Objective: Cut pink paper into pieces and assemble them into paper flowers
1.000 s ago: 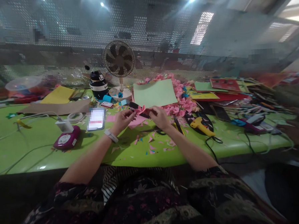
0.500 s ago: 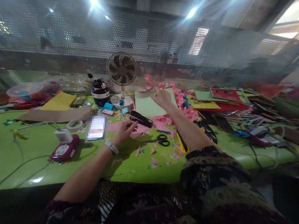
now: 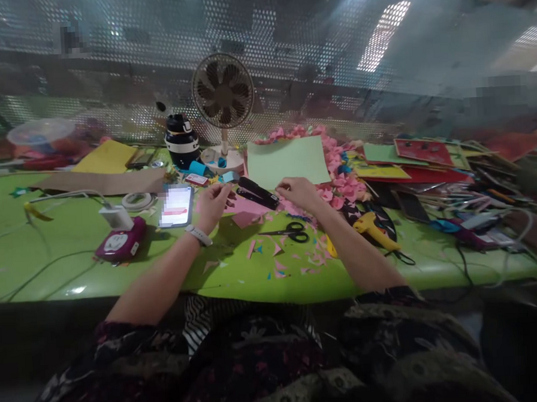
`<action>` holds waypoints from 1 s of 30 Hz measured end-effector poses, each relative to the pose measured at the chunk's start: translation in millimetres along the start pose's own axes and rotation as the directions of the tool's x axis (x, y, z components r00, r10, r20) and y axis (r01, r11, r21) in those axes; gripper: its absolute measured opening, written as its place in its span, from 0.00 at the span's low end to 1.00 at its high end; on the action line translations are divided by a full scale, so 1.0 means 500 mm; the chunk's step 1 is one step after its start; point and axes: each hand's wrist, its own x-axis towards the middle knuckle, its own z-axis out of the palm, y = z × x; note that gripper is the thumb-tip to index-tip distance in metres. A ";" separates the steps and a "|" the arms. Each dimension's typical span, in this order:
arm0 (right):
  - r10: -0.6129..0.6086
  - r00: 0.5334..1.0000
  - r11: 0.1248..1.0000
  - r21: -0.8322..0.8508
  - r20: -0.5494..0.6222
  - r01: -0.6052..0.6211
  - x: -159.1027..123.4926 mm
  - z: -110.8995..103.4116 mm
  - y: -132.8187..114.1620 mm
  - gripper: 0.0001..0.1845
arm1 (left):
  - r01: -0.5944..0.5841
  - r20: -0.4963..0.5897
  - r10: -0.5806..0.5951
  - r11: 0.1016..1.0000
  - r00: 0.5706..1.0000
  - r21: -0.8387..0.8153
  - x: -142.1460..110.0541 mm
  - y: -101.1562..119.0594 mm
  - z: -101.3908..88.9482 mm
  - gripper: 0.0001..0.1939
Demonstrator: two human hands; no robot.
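Counter (image 3: 49, 236), green, one: spans the frame and bears every item below.

Pink paper flowers (image 3: 349, 188), a large heap, upper centre to right of centre: shaped pieces, which we count as the finished portion.

Hands, two, frame centre. Left hand (image 3: 213, 205): fingers half curled, thumb near the fingertips, just left of the stapler. Right hand (image 3: 300, 193): fingers bent together at the stapler's right end; contact uncertain. Whether either has hold of a small piece, we cannot tell.

Flat pink paper (image 3: 246, 219), several pieces, centre, beneath and beside the stapler: unshaped, so we judge the work well advanced but incomplete.

Stapler (image 3: 258, 194), black, one: lies aslant between the two hands.

Surroundings. Pale green sheet (image 3: 287, 161), one, upper centre: covers part of the flower heap and, in our view, hampers reaching it. Desk fan (image 3: 224, 90), one, upper centre. Flask (image 3: 182, 144), black with white band, left of the fan. Glue gun (image 3: 376, 231), yellow, right of centre, just beyond the right forearm. Phone (image 3: 176, 207), screen lit, near the left hand. Scissors (image 3: 295, 231), black-handled, below the stapler; we consider them an obstacle to any sheet laid flat there. Paper scraps (image 3: 280, 266), pink and blue, numerous, lower centre: likely to mix with usable pieces.
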 end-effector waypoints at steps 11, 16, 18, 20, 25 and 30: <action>-0.186 0.952 0.957 0.263 0.243 0.120 -0.044 0.004 -0.025 0.11 | -0.072 0.004 0.080 0.874 0.997 0.480 0.031 -0.029 -0.034 0.14; -0.054 0.965 0.967 0.253 0.255 -0.013 -0.046 0.054 -0.073 0.19 | -0.188 0.250 -0.020 0.599 0.968 0.778 0.022 -0.021 -0.037 0.18; 0.017 0.973 0.976 0.208 0.231 -0.066 -0.046 0.073 -0.088 0.20 | -0.269 0.362 -0.067 0.548 0.930 0.792 0.014 -0.014 -0.029 0.15; 0.029 0.981 0.983 0.172 0.193 -0.063 -0.046 0.085 -0.096 0.18 | -0.345 0.454 -0.093 0.520 0.886 0.781 0.008 -0.009 -0.022 0.11; -0.041 0.981 0.979 0.205 0.188 0.002 -0.046 0.092 -0.092 0.13 | -0.361 0.520 -0.110 0.598 0.847 0.716 0.005 -0.014 -0.021 0.11; -0.029 0.981 0.940 0.338 0.193 -0.039 -0.044 0.102 -0.082 0.14 | -0.135 0.494 -0.173 0.839 0.852 0.526 0.006 -0.026 -0.020 0.13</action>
